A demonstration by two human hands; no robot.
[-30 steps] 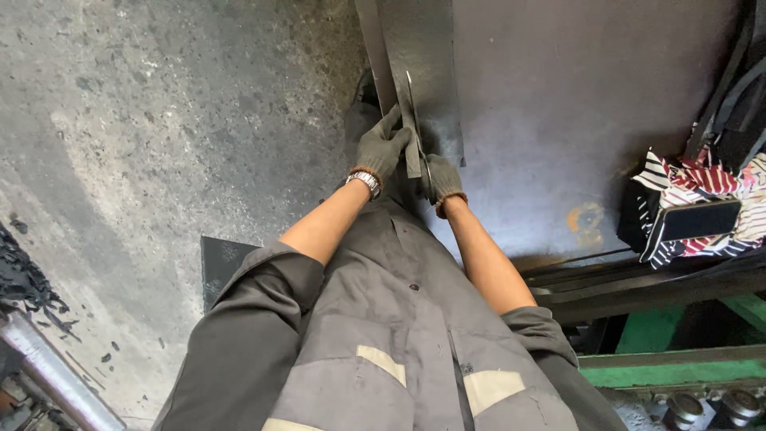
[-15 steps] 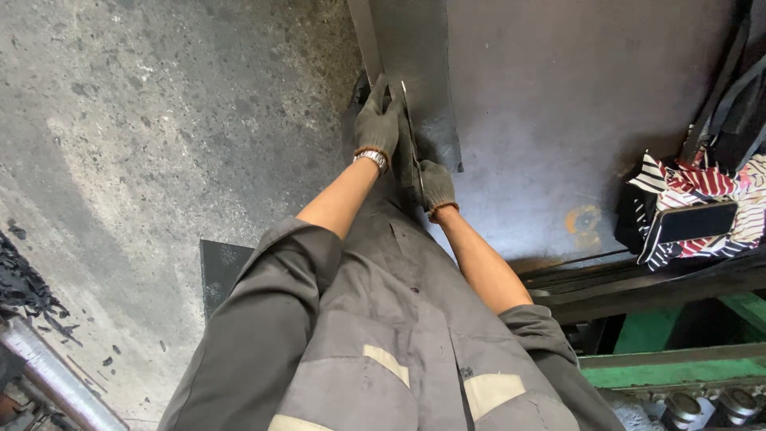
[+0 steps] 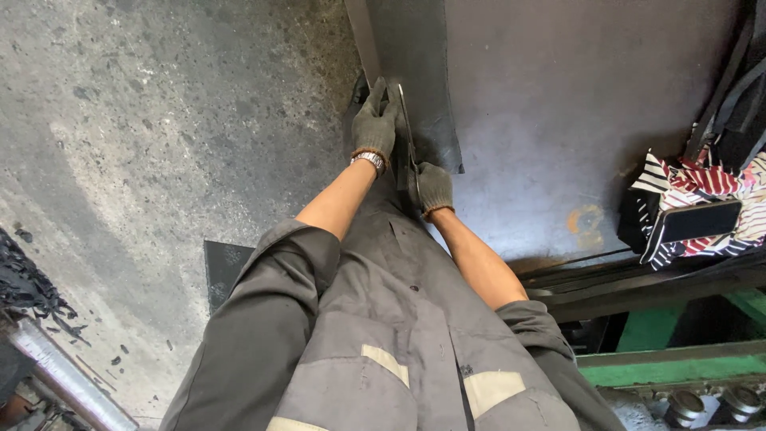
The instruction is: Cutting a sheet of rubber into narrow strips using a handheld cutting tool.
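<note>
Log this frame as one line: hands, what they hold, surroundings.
left hand: gloved, flat on dark sheet | right hand: gloved, gripping shears at sheet edge | right side: striped bag | floor: concrete

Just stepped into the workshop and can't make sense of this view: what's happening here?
A person in a grey work shirt bends over a concrete floor. Both gloved hands are on a dark sheet lying there. The left hand presses flat on it, while the right hand grips large shears whose blades lie along the sheet. A striped bag with a phone on it sits to the right.
</note>
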